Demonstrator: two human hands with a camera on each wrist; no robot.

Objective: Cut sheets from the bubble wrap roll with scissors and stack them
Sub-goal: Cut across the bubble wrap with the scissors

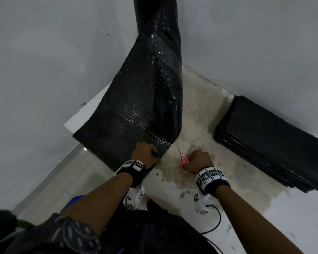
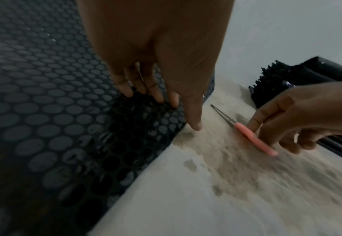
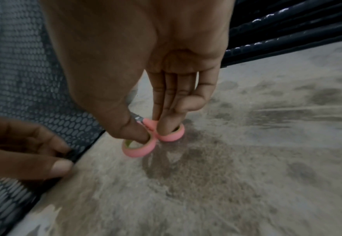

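Tall black bubble wrap roll [image 1: 158, 24] standing upright at 12 o'clock in the head view, long axis running up and down. Loose black bubbly sheet [image 1: 136, 110] hanging off the roll, spreading down toward 7 o'clock over the edge of the stained white table [image 1: 200, 110]. Left hand [image 1: 145, 153] at the bottom right corner of that sheet, thumb and fingers curled and pinching the sheet's edge; in the left wrist view, fingers [image 2: 156, 94] on the bubbles and thumb at the corner, tip near the table. Small pink-handled scissors [image 1: 182, 156] just to the right of the sheet, near but not touching. Scissors blades shut, long axis pointing from the handles up toward 11 o'clock, tip aimed at the sheet's right edge. Right hand [image 1: 198, 161] gripping the scissors, thumb [image 3: 131, 127] in one pink ring, fingers pressed together with tips in the other ring. Flat stack of cut black bubble wrap sheets [image 1: 272, 142] at 3 o'clock on the table, well apart from both hands, long side running toward 4 o'clock
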